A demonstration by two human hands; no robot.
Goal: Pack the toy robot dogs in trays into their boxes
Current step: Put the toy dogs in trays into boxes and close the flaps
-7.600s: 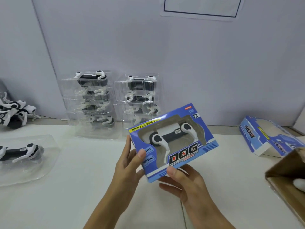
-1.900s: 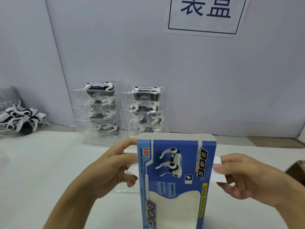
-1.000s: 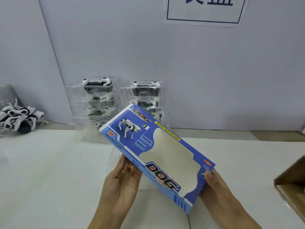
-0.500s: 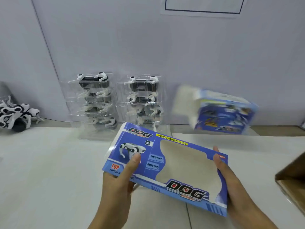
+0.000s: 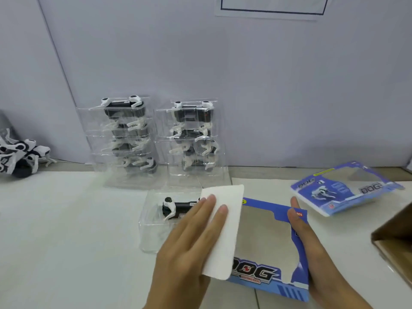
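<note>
Head view: the box (image 5: 267, 248) lies on the desk (image 5: 66, 230) between both hands, its window side up and its white end flap (image 5: 223, 228) folded out to the left. The left hand (image 5: 189, 244) has straight fingers pressed against that flap; the right hand (image 5: 312, 246) holds the box's right end, thumb on top. Just left of the flap sits 1 clear tray (image 5: 153, 233) holding a toy dog (image 5: 176, 207)

The box looks like thin card, light and easily creased, best held by its ends. The tray looks thin, slick and flexible, so I would take it by its long rims

The left hand hides part of the tray and dog. The right fingers under the box are unseen, and the mouth of the box cannot be made out. 2 stacks (image 5: 153, 139) of trays blur together; I cannot count them
</note>
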